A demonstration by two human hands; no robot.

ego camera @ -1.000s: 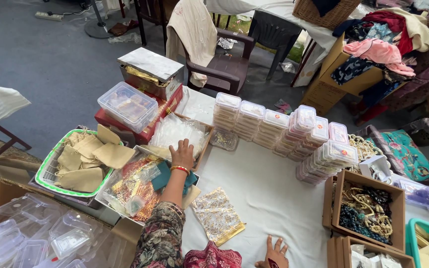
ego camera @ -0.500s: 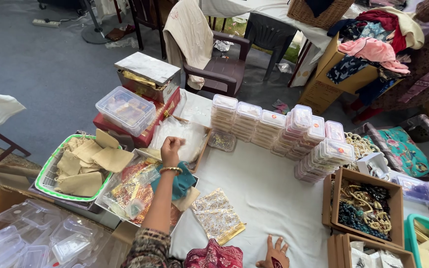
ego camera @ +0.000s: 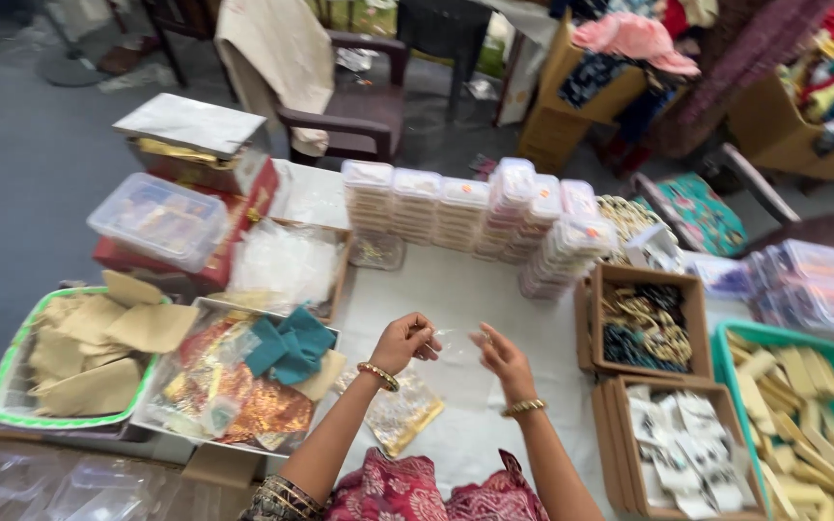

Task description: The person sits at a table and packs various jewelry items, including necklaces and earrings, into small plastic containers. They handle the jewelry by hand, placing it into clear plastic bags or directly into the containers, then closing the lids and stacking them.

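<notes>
My left hand (ego camera: 403, 340) and my right hand (ego camera: 502, 353) meet over the white table cover (ego camera: 456, 289), each pinching one edge of a small clear plastic bag (ego camera: 456, 342) held between them. Both wrists wear gold bangles. Below my left forearm lies a flat packet with gold patterned contents (ego camera: 400, 413). Left of my left hand a tray (ego camera: 243, 386) holds shiny packets and teal cloth pieces (ego camera: 290, 349).
Stacks of clear lidded boxes (ego camera: 475, 217) line the back of the table. Cardboard boxes of jewellery (ego camera: 644, 323) and carded items (ego camera: 673, 449) stand at right, next to a green tray of tan packets (ego camera: 803, 425). A green-rimmed basket of tan envelopes (ego camera: 79, 352) sits at left.
My left hand has drawn back from the box of clear bags at the left to the table's middle. My right hand has risen from the front edge to meet it on the bag.
</notes>
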